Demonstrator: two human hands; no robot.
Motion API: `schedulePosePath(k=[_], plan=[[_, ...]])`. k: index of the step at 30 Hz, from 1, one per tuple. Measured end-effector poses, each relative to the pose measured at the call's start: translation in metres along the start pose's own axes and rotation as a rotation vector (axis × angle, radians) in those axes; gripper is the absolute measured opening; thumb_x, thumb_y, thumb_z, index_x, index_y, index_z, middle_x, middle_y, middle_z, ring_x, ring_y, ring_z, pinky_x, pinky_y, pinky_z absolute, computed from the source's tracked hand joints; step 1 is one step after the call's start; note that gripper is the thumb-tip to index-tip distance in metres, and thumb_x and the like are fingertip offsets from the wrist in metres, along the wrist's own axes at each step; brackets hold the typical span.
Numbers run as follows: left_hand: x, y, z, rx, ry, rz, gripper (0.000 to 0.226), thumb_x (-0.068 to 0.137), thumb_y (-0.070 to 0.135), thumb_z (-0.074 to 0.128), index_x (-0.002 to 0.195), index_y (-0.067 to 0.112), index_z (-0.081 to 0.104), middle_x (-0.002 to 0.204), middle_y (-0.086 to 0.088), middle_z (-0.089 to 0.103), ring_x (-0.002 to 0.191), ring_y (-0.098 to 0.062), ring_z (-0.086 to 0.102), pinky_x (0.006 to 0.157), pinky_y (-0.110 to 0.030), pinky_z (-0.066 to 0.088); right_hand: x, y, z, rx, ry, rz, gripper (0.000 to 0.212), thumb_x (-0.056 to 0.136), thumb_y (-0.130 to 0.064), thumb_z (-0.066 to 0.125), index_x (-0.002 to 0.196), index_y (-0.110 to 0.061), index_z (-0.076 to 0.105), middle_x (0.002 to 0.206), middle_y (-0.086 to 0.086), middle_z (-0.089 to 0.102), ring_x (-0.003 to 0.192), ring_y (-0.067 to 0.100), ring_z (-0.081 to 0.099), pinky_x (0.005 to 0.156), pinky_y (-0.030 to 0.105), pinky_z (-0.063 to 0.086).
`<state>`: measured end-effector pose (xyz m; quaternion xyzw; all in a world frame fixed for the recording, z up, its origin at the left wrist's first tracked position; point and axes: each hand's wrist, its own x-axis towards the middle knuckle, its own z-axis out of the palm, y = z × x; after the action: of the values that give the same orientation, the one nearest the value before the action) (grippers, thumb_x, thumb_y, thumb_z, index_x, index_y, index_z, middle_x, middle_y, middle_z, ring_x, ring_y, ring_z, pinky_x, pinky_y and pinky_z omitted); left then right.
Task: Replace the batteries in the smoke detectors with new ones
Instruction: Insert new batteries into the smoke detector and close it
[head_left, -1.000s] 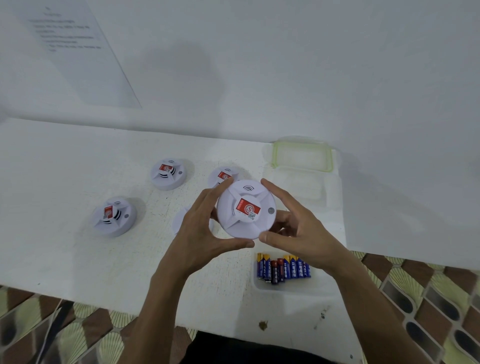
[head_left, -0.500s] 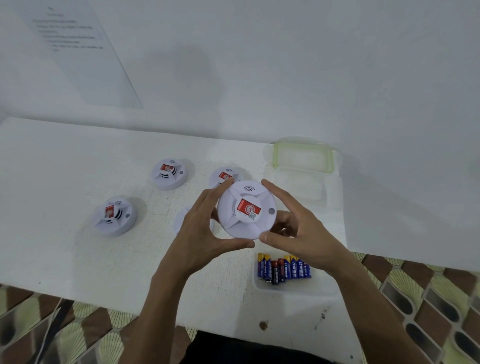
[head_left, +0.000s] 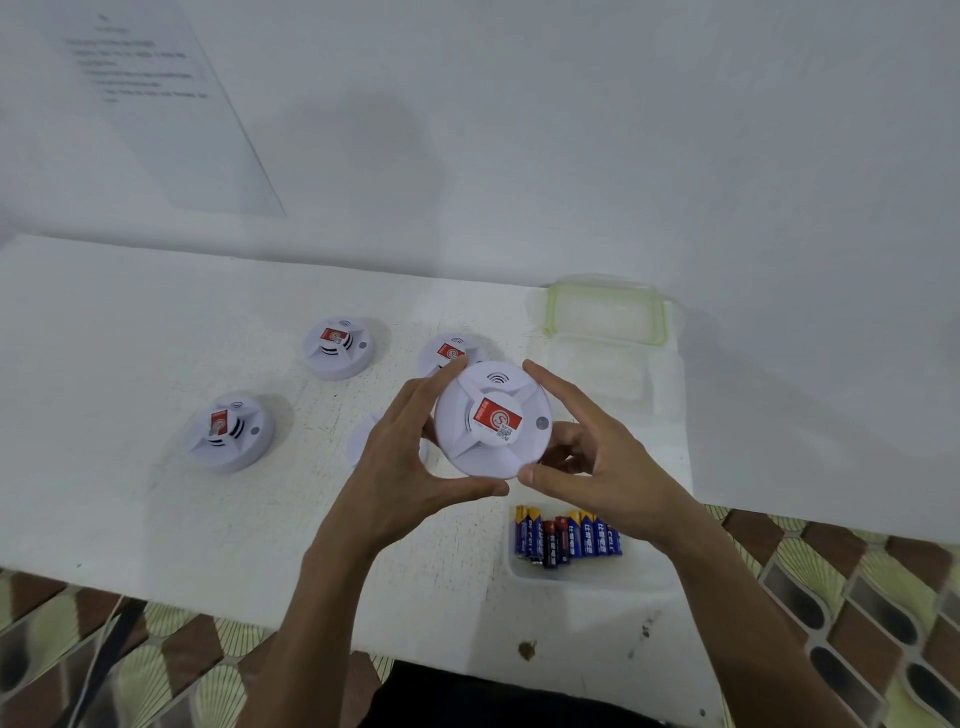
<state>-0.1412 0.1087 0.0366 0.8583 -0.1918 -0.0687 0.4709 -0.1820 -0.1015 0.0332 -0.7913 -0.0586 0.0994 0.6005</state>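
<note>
You hold one smoke detector (head_left: 492, 422) face up above the table (head_left: 130, 322), just past the batteries (head_left: 566, 538). Your left hand (head_left: 410, 457) and right hand (head_left: 597, 457) both curl round its rim, fingers over the far edge and thumbs meeting under the near edge.

The grip sits only on the smooth rim. If you twist to free or lock the back and your fingers slip, the smoke detector can drop onto the batteries or the half-hidden detector (head_left: 450, 353) behind it. I can't tell whether the back plate is seated, so a loose one could fall away as you turn it. The white disc (head_left: 363, 439) behind your left hand looks like a spare back plate. Mixing it up with another unit's is a risk.

The dark red cells lie among the blue ones in the same tray (head_left: 524, 574). If those are the old ones, you could refit a spent cell by mistake.

The count:
- **Smoke detectors:** four, one in your hands and three on the table: the far detector (head_left: 340, 347), the left detector (head_left: 228, 431) and the half-hidden one.
- **White disc:** one.
- **Batteries:** about eight, six blue and two red. They overlap, so the number is not certain.
- **Tray:** one.
- **Other items:** one green-rimmed lid (head_left: 605, 291) and one sheet of paper (head_left: 156, 104) on the wall.
</note>
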Motion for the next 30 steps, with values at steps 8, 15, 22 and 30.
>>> schedulePosePath(k=[8, 15, 22, 30], plan=[[0.0, -0.001, -0.001, -0.003, -0.006, -0.002, 0.102, 0.054, 0.047, 0.086, 0.137, 0.048, 0.029, 0.133, 0.021, 0.04, 0.117, 0.009, 0.041, 0.094, -0.005, 0.034, 0.0, 0.001, 0.001, -0.003, -0.002, -0.006, 0.085, 0.086, -0.015, 0.072, 0.144, -0.051, 0.023, 0.093, 0.005, 0.071, 0.082, 0.02, 0.065, 0.082, 0.031, 0.055], [0.0, -0.002, -0.001, -0.005, -0.012, 0.003, 0.101, 0.054, 0.046, 0.086, 0.137, 0.049, 0.028, 0.132, 0.022, 0.04, 0.114, 0.015, 0.04, 0.091, 0.0, 0.034, 0.0, 0.001, 0.001, -0.009, 0.004, 0.002, 0.085, 0.086, -0.015, 0.073, 0.145, -0.05, 0.023, 0.09, 0.004, 0.071, 0.08, 0.018, 0.065, 0.082, 0.029, 0.055], [0.0, -0.005, -0.005, 0.01, -0.023, 0.008, 0.101, 0.055, 0.044, 0.087, 0.137, 0.05, 0.028, 0.132, 0.022, 0.039, 0.114, 0.012, 0.041, 0.09, 0.0, 0.033, 0.0, -0.002, 0.005, -0.008, 0.022, 0.012, 0.086, 0.085, -0.013, 0.073, 0.147, -0.046, 0.024, 0.088, 0.001, 0.071, 0.078, 0.014, 0.065, 0.082, 0.029, 0.056], [0.003, -0.011, -0.019, 0.017, -0.039, -0.003, 0.102, 0.057, 0.043, 0.087, 0.136, 0.053, 0.025, 0.132, 0.023, 0.038, 0.118, 0.006, 0.038, 0.092, -0.005, 0.034, 0.01, -0.007, 0.015, -0.054, 0.014, 0.018, 0.093, 0.081, -0.015, 0.077, 0.146, -0.05, 0.021, 0.092, -0.004, 0.071, 0.079, 0.015, 0.067, 0.082, 0.031, 0.058]])
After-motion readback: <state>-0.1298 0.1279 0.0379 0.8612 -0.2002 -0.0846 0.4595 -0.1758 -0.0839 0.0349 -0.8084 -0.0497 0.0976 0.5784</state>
